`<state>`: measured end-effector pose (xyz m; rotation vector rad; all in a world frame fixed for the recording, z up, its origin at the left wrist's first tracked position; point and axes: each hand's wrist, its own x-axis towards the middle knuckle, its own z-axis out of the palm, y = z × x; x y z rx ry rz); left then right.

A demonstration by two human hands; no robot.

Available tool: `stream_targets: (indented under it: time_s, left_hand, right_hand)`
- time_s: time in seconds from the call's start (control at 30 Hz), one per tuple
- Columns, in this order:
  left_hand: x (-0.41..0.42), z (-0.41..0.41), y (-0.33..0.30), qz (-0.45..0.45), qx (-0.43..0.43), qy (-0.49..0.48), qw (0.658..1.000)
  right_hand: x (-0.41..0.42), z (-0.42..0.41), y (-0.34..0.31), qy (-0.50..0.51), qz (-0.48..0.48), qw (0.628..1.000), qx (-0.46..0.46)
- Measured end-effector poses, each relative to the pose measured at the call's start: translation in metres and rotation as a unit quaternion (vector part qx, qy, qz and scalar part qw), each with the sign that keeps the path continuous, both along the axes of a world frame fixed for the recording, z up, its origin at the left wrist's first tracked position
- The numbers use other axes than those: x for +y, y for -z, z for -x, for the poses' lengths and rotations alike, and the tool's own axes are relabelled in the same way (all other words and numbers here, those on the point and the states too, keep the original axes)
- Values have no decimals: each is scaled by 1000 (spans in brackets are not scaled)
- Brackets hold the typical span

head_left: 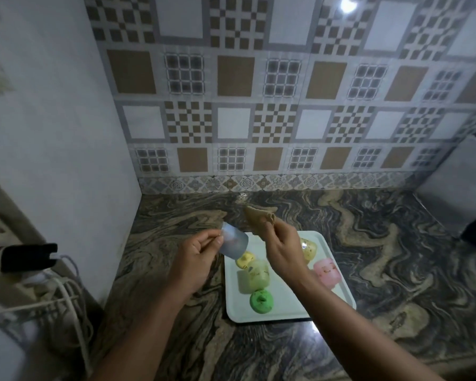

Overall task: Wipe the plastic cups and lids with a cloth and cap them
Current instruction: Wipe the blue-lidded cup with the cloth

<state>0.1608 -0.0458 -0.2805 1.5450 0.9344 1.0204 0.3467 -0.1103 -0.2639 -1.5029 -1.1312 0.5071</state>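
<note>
My left hand (197,255) grips a pale blue translucent plastic cup (234,242), tilted on its side above the tray's left edge. Just right of it, my right hand (282,247) pinches a crumpled beige cloth (259,218), held a little above and beside the cup without touching it. On the white tray (280,316) below lie a light green cup (253,276), a yellow lid (244,260), a green lid (261,301), a pink cup (326,270) and a yellowish cup (308,248) partly hidden behind my right wrist.
The tray sits on a dark marbled stone counter (396,257) against a patterned tiled wall. A grey box-like object (456,185) stands at the far right. At the left, off the counter, are a black plug (28,257) and white cables (63,298).
</note>
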Motion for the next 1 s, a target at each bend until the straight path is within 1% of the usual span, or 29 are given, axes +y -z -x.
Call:
stream_targets:
  time_s: [0.03,0.1,0.13,0.17,0.3,0.37,0.4,0.43,0.47,0.5,0.53,0.57,0.6,0.63,0.67,0.7,0.73,0.77,0.8,0.83,0.87,0.9,0.93,0.97,1.0]
  left_hand:
    - [2,-1,-2,1,2,0,1000]
    - [3,-2,-8,-4,4,0,1000]
    - [3,-3,-11,-9,1,3,1000]
    - [2,-3,-13,-17,-3,11,1000]
    - [-1,-7,-16,-19,-26,39,999]
    - [-2,-11,-16,-26,-30,46,998]
    - [-1,-13,-17,-31,-32,54,998]
    - [-1,-14,-18,-35,-34,60,997]
    - [-2,-14,-20,-40,-38,67,996]
    - [-3,-14,-21,-48,-40,72,995]
    - [-3,-14,-22,-49,-41,77,995]
    - [-2,-14,-20,-48,-38,76,995]
    - [-2,-14,-20,-47,-38,73,996]
    - [-1,-12,-18,-48,-35,72,996]
    - [0,-11,-18,-49,-34,71,996]
    - [2,-11,-16,-50,-34,71,996]
    - [3,-11,-16,-49,-39,75,995]
    - [5,-10,-17,-47,-46,83,994]
    - [6,-9,-20,-47,-51,96,993]
    - [7,-8,-22,-51,-53,109,991]
    - [8,-7,-24,-56,-51,122,990]
    - [9,-6,-24,-63,-47,135,988]
    - [8,-5,-24,-66,-48,140,987]
    - [9,-2,-24,-63,-52,134,988]
    - [9,0,-25,-56,-55,130,988]
  right_hand:
    - [-5,7,-1,-41,-38,997,-47]
    - [-14,15,6,-102,-46,981,-157]
    - [-17,17,11,-116,-46,971,-203]
    - [-19,18,15,-114,-56,966,-227]
    - [-13,9,15,-48,-145,963,-221]
    - [-9,6,16,-30,-157,959,-236]
    - [-9,7,15,-32,-148,962,-229]
    - [-8,9,15,-40,-136,970,-200]
    - [-7,13,11,-47,-119,982,-141]
    - [-3,14,5,-51,-95,993,-52]
    - [4,13,-2,-51,-42,996,53]
    - [10,8,-8,-58,44,983,171]
    - [14,3,-13,-78,147,949,268]
    - [15,2,-17,-96,213,920,316]
    - [14,3,-17,-102,222,917,315]
    - [13,6,-14,-85,178,942,272]
    - [11,10,-5,-59,83,976,190]
    - [9,14,5,-31,-27,996,75]
    - [3,18,12,-27,-113,992,-45]
    - [2,21,17,-30,-155,979,-128]
    - [5,21,24,-44,-172,974,-140]
    - [7,20,25,-60,-154,983,-83]
    - [11,19,20,-73,-97,992,38]
    - [14,20,9,-83,-2,982,171]
    - [19,18,1,-91,117,953,264]
